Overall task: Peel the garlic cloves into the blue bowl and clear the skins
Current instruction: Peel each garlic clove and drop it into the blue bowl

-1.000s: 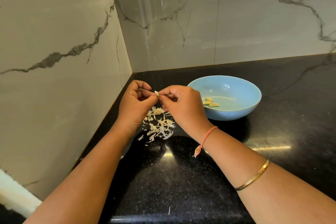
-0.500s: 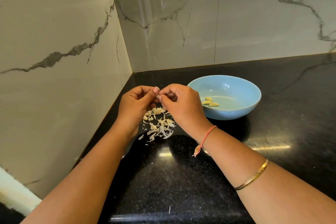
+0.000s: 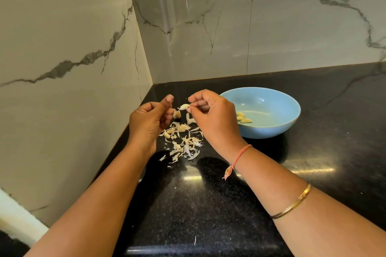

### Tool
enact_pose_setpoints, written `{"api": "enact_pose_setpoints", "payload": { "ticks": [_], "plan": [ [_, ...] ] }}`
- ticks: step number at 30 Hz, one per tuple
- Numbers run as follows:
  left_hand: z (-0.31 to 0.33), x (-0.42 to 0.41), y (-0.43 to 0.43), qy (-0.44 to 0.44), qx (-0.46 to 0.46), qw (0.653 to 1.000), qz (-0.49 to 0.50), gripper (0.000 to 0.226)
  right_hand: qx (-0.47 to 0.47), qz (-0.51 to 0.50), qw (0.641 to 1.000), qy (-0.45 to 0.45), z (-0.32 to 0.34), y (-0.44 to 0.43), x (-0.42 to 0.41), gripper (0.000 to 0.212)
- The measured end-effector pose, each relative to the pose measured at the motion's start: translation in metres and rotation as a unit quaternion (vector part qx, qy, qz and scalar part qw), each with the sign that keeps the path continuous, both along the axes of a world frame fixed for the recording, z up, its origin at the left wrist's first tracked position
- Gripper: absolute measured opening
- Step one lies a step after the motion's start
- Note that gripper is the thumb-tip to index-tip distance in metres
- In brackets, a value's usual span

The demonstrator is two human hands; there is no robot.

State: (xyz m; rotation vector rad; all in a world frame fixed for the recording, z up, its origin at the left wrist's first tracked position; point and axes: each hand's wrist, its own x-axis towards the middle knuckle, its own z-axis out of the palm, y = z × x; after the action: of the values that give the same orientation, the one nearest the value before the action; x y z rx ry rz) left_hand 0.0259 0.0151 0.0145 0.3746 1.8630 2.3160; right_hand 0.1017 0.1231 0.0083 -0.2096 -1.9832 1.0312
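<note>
Head view, right hand [image 3: 213, 123] pinching one clove [image 3: 184, 106], left hand [image 3: 148, 123] grip unclear, three cloves [image 3: 243, 118] in blue bowl [image 3: 271, 129]

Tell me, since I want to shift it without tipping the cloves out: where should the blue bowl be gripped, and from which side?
Probably at the right rim of the blue bowl, thumb inside, fingers under the sloping outer wall, coming from the right. It stands upright, and the peeled cloves lie toward its left, near the right hand.
</note>
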Motion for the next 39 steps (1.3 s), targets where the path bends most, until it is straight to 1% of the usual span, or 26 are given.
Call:
{"api": "enact_pose_setpoints", "payload": {
  "ticks": [2, 3, 5, 6, 8, 11, 13, 14, 17, 20, 22, 23, 26, 28, 31, 36, 39],
  "plan": [
    [0.0001, 0.0011, 0.0009, -0.007, -0.016, 1.000, -0.025, 0.033, -0.008, 0.003, 1.000, 0.004, 0.0000, 0.0007, 0.0000, 0.019],
    [-0.0002, 0.0023, 0.0019, -0.007, -0.015, 0.998, -0.060, 0.034, -0.012, 0.005, 1.000, 0.005, -0.0002, 0.0008, 0.0002, 0.021],
    [-0.0017, 0.0057, 0.0036, 0.012, -0.013, 0.991, -0.133, 0.028, -0.020, 0.012, 1.000, 0.005, -0.0004, 0.0014, 0.0006, 0.020],
    [-0.0023, 0.0067, 0.0037, 0.022, -0.012, 0.988, -0.153, 0.025, -0.026, 0.017, 0.999, 0.004, -0.0005, 0.0017, 0.0004, 0.019],
    [-0.0024, 0.0054, 0.0025, 0.030, -0.001, 0.986, -0.165, 0.020, -0.055, 0.033, 0.998, 0.002, -0.0002, 0.0020, 0.0000, 0.016],
    [-0.0021, 0.0032, 0.0007, 0.015, 0.028, 0.981, -0.193, 0.016, -0.127, 0.059, 0.990, 0.009, 0.0011, 0.0046, -0.0016, 0.014],
    [-0.0025, 0.0038, 0.0013, 0.007, 0.035, 0.977, -0.209, 0.011, -0.152, 0.070, 0.986, 0.014, 0.0012, 0.0052, -0.0025, 0.014],
    [-0.0028, 0.0043, 0.0019, 0.004, 0.037, 0.976, -0.213, 0.009, -0.155, 0.074, 0.985, 0.015, 0.0010, 0.0046, -0.0027, 0.014],
    [-0.0022, 0.0033, 0.0025, -0.019, 0.060, 0.977, -0.203, 0.016, -0.145, 0.075, 0.986, 0.018, 0.0004, 0.0022, -0.0027, 0.013],
    [-0.0008, -0.0016, 0.0002, -0.045, 0.089, 0.984, -0.146, 0.016, -0.142, 0.075, 0.987, 0.023, 0.0004, 0.0028, -0.0023, 0.013],
    [-0.0008, -0.0031, -0.0005, -0.043, 0.074, 0.990, -0.113, 0.013, -0.138, 0.074, 0.987, 0.023, 0.0003, 0.0027, -0.0022, 0.013],
    [-0.0012, -0.0024, -0.0001, -0.039, 0.061, 0.991, -0.108, 0.016, -0.133, 0.071, 0.988, 0.023, 0.0001, 0.0024, -0.0023, 0.012],
    [-0.0012, 0.0016, 0.0016, -0.035, 0.032, 0.989, -0.140, 0.029, -0.114, 0.066, 0.991, 0.023, -0.0005, 0.0015, -0.0026, 0.011],
    [-0.0014, 0.0036, 0.0023, -0.029, 0.028, 0.984, -0.174, 0.024, -0.103, 0.066, 0.992, 0.022, -0.0007, 0.0017, -0.0020, 0.011],
    [-0.0016, 0.0033, 0.0018, -0.018, 0.042, 0.982, -0.186, 0.016, -0.090, 0.068, 0.994, 0.010, -0.0006, 0.0013, -0.0009, 0.011],
    [-0.0009, 0.0026, 0.0016, -0.017, 0.067, 0.981, -0.179, 0.022, -0.118, 0.068, 0.991, -0.001, -0.0019, 0.0011, -0.0017, 0.008],
    [-0.0006, 0.0026, 0.0017, -0.024, 0.079, 0.980, -0.183, 0.022, -0.117, 0.065, 0.991, 0.001, -0.0019, 0.0003, -0.0009, 0.006]
  ]
}}
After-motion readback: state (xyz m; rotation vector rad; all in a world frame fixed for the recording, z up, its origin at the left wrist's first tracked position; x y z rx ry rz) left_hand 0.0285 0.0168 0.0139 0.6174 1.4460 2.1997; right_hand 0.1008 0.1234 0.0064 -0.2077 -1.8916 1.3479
